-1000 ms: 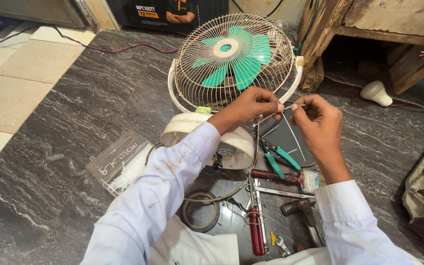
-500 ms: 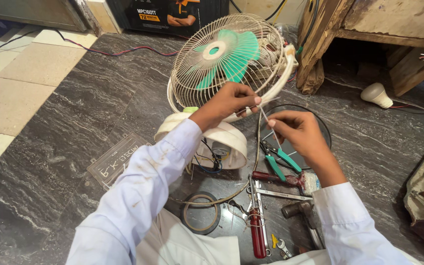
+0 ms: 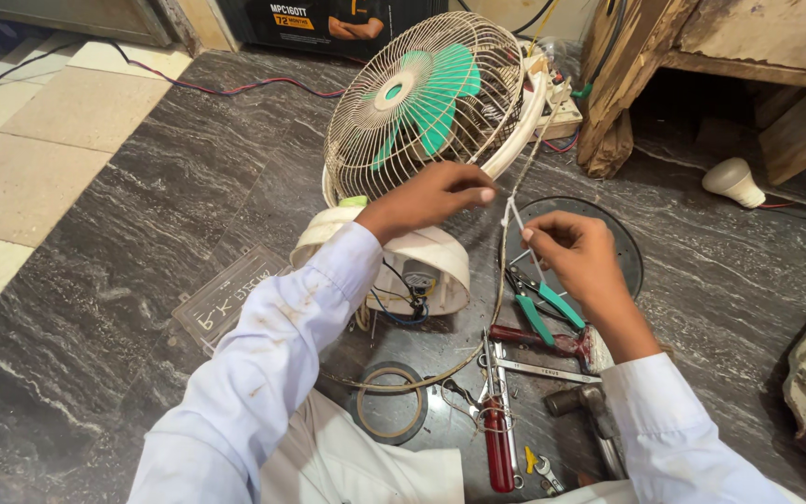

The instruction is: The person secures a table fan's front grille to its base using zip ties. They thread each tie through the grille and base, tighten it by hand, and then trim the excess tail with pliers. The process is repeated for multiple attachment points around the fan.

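Observation:
A table fan with a cream wire cage and green blades lies tilted on the dark marble floor, and its cream base is opened so coloured wires show. My left hand reaches over the base beside the cage rim, fingertips pinched on a thin white wire. My right hand pinches the same wire a little lower. A long cream cord runs from the fan down past my hands.
Green-handled pliers, a red-handled screwdriver, a wrench, a hammer and a tape roll lie by my knees. A dark round plate, a white bulb, a wooden bench leg and a clear plastic sheet surround them.
Both hands have moved left and down from the fan rim with the thin wire between them. The view has shifted, so the fan now sits higher and more to the right.

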The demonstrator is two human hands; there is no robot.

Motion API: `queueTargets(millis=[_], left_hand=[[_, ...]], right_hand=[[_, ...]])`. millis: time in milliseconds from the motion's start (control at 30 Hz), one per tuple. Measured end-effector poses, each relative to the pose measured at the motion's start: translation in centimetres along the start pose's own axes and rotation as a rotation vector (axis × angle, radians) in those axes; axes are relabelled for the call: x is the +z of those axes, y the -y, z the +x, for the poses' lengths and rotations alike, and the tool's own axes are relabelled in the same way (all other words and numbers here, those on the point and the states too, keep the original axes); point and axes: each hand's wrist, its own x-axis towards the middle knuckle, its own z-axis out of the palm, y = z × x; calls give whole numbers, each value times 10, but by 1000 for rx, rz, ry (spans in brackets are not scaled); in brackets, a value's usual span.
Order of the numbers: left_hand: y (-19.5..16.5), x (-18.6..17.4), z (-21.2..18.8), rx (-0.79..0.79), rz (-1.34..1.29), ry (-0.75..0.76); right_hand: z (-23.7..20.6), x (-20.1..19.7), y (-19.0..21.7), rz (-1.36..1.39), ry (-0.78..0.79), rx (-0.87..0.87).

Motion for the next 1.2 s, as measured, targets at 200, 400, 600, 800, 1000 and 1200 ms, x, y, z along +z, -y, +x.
queueTargets(millis=[200, 400, 600, 800, 1000, 1200], left_hand=[[-8, 9, 5, -17, -182, 121], [-12, 0, -2, -63, -384, 48], [-15, 1, -2, -66, -373, 95], [-11, 2, -1, -71, -414, 62], [-11, 2, -1, -84, -409, 48], [-11, 2, 0, -50, -373, 58]], right_hand=[[-12, 10, 27, -319, -22, -78], [-17, 10, 46, -344, -86, -107], [-18, 12, 46, -322, -79, -109], [-13, 11, 32, -135, -28, 31], [-6, 11, 19, 244, 84, -4], [-5, 8, 15, 346, 46, -35]])
